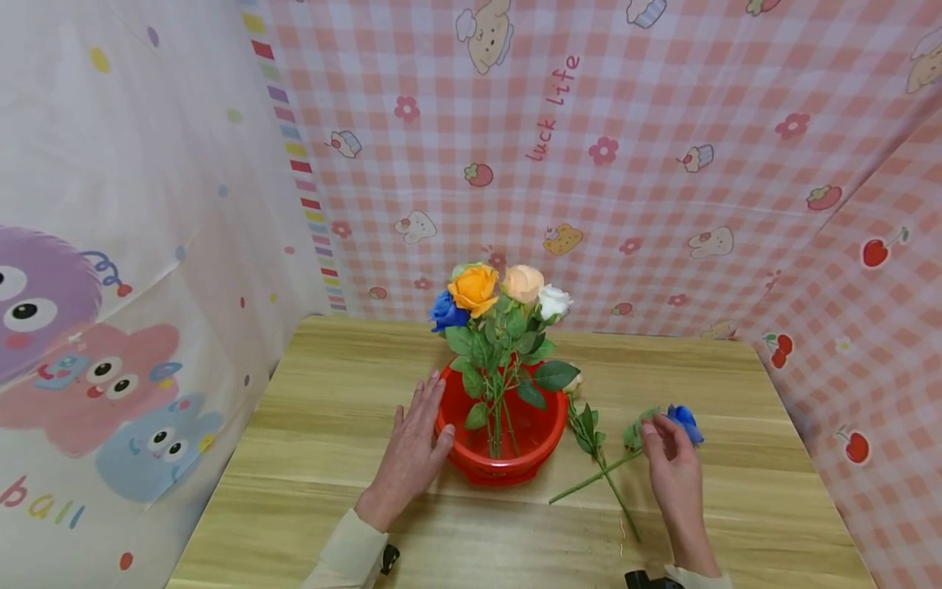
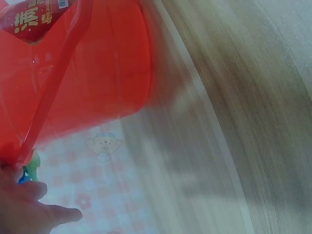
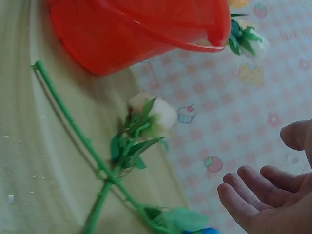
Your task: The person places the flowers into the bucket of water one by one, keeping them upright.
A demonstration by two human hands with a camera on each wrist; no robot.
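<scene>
A red plastic bucket [image 1: 508, 468] holds several artificial roses standing upright, among them an orange rose [image 1: 474, 286], a peach rose [image 1: 523, 283], a white rose [image 1: 554, 302] and a blue rose [image 1: 447, 312]. My left hand [image 1: 415, 450] rests against the bucket's left rim with fingers extended. Over the table on the right, my right hand [image 1: 675, 466] hovers by a second blue rose [image 1: 686, 424]; in the right wrist view its fingers are loosely bent and hold nothing. That rose's green stem [image 3: 73, 124] lies across the stem of a pale rose [image 3: 163, 116].
The wooden table [image 1: 316, 458] carries the bucket and both loose roses. Behind it hangs a pink checked cloth [image 1: 441, 98], with a white cartoon cloth [image 1: 184, 147] on the left. Small pale scraps [image 1: 621, 532] lie near the crossed stems.
</scene>
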